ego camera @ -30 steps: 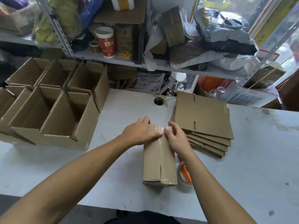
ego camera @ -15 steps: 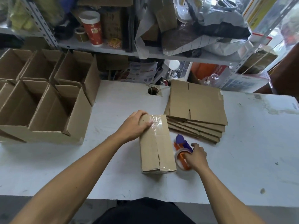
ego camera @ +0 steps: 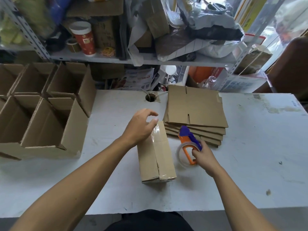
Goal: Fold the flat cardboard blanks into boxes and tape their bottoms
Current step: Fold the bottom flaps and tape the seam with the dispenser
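— Both hands are over the counter (ego camera: 103,164). What is the left hand (ego camera: 139,126) doing?

— It hovers at the far end of the upturned box (ego camera: 156,152), fingers loosely spread and relaxed, holding nothing. Whether its palm touches the cardboard cannot be told from this view.

— And the right hand (ego camera: 204,158)?

— Its fingers are curled round the orange handle of the tape dispenser (ego camera: 189,145), which sits on the counter just right of the box, its purple head pointing away from the person.

— How does the box lie?

— Between the two hands, bottom flaps up and closed, with a strip of clear tape (ego camera: 155,135) running along the seam; the tape is glossy and wrinkled near the left hand and wraps over the near edge.

— What is beyond the right hand?

— A stack of flat blanks (ego camera: 196,110), lying just past the dispenser, the top sheet showing its cut slots. Past the left hand's fingertips there is a round hole (ego camera: 150,98) in the counter.

— Anything further left?

— A cluster of open boxes (ego camera: 48,114) stands well to the left of the left hand, packed side by side, mouths up. Behind everything runs a metal shelf (ego camera: 100,57) crowded with bags and cardboard, with a red paper cup (ego camera: 84,39) standing on it.
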